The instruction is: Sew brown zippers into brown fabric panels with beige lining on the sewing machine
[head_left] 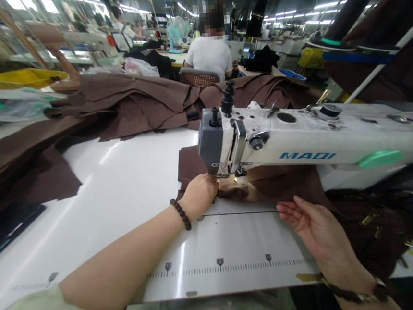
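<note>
A white MAQI sewing machine stands on the white table, with a brown fabric piece lying under its needle. My left hand rests on the fabric right beside the presser foot, fingers curled under and hidden from view. My right hand lies palm up at the near edge of the same fabric, its fingers stretched out and touching the cloth. A bead bracelet circles each wrist.
A steel plate with a printed ruler covers the table front. Heaps of brown fabric lie at the back and left. Darker cloth with brass fittings hangs at the right. A person in a white shirt sits ahead, facing away.
</note>
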Demonstrator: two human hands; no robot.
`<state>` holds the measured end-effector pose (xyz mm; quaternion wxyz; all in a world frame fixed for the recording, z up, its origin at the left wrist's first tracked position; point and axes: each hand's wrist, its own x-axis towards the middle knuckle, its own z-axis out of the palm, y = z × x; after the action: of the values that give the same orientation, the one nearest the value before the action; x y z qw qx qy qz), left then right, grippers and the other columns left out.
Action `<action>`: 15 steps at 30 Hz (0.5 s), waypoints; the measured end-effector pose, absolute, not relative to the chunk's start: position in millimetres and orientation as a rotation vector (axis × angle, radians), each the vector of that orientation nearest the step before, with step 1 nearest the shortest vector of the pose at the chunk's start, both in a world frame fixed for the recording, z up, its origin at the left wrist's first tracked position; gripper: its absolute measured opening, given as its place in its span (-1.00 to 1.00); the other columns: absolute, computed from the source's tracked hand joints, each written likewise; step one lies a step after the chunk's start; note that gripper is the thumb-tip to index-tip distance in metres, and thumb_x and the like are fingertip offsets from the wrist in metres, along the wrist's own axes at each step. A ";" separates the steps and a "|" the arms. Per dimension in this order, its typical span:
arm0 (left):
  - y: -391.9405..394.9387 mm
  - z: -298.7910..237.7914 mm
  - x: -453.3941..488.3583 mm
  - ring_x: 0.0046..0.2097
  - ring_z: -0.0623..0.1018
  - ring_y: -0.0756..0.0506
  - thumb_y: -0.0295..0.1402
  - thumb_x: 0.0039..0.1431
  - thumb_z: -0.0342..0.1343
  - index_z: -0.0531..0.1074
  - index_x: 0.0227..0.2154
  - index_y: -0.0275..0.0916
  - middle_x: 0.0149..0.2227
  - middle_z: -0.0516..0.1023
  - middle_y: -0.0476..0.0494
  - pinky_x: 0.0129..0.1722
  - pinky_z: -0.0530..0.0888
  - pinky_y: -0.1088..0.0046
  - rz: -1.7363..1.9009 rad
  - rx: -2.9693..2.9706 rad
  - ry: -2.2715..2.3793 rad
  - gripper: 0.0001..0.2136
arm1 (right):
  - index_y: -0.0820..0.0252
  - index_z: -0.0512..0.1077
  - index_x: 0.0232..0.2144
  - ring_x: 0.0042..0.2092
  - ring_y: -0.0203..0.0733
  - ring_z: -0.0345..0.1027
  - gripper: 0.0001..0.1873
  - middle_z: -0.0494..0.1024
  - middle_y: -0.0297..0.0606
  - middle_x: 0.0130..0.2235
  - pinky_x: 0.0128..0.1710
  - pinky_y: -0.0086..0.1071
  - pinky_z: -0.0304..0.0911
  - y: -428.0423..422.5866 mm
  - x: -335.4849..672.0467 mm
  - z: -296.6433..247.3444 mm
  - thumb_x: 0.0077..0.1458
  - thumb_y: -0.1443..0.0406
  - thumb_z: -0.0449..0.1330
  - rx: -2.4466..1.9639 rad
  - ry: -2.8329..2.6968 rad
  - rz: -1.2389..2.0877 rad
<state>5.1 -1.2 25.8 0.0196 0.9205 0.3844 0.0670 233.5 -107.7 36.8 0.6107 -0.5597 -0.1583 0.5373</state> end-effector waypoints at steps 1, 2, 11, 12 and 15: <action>-4.3 30.4 4.3 -0.27 0.50 -0.16 -0.48 0.10 0.08 0.47 -0.44 -0.37 -0.33 0.52 -0.26 -0.25 0.40 0.35 0.173 2.861 1.176 -0.91 | 0.32 0.41 -0.63 -0.47 -0.22 0.44 -0.70 0.52 -0.14 -0.53 -0.47 -0.47 0.40 -110.9 234.7 36.1 -0.41 0.24 0.39 -1.322 -0.364 1.252; -7.9 35.7 3.0 -0.29 0.51 -0.18 -0.38 0.06 0.15 0.47 -0.44 -0.37 -0.35 0.52 -0.27 -0.27 0.41 0.34 0.132 2.864 1.159 -0.88 | 0.33 0.42 -0.62 -0.47 -0.20 0.44 -0.69 0.52 -0.14 -0.54 -0.47 -0.45 0.40 -114.5 235.3 34.2 -0.41 0.23 0.39 -1.352 -0.374 1.261; -25.2 51.7 -13.6 -0.24 0.49 -0.18 0.03 0.17 -0.10 0.42 -0.30 -0.38 -0.25 0.47 -0.29 -0.22 0.41 0.32 0.084 2.689 1.052 -0.51 | 0.36 0.45 -0.57 -0.53 -0.20 0.39 -0.50 0.51 -0.06 -0.55 -0.47 -0.39 0.34 -126.5 267.6 11.7 -0.25 -0.04 0.25 -1.891 -0.861 1.233; -25.4 46.7 -14.4 -0.21 0.47 -0.18 -0.04 0.20 -0.08 0.41 -0.26 -0.38 -0.21 0.45 -0.28 -0.19 0.40 0.32 0.112 2.706 1.065 -0.57 | 0.36 0.44 -0.57 -0.56 -0.23 0.36 -0.49 0.49 -0.08 -0.56 -0.51 -0.41 0.31 -127.8 274.5 12.9 -0.17 -0.06 0.19 -1.971 -0.958 1.246; -26.6 31.4 -14.8 -0.16 0.41 -0.17 -0.16 0.18 0.02 0.36 -0.13 -0.41 -0.15 0.40 -0.27 -0.15 0.39 0.33 0.172 2.778 1.095 -0.62 | 0.31 0.38 -0.54 -0.64 -0.32 0.28 -0.47 0.48 -0.15 -0.57 -0.65 -0.49 0.18 -139.9 283.3 32.0 -0.01 -0.08 0.03 -2.083 -1.240 1.408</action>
<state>-14.8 -26.6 31.4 0.0754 0.9261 0.3651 0.0574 283.3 -139.9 32.0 0.1682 -0.7325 -0.4359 0.4951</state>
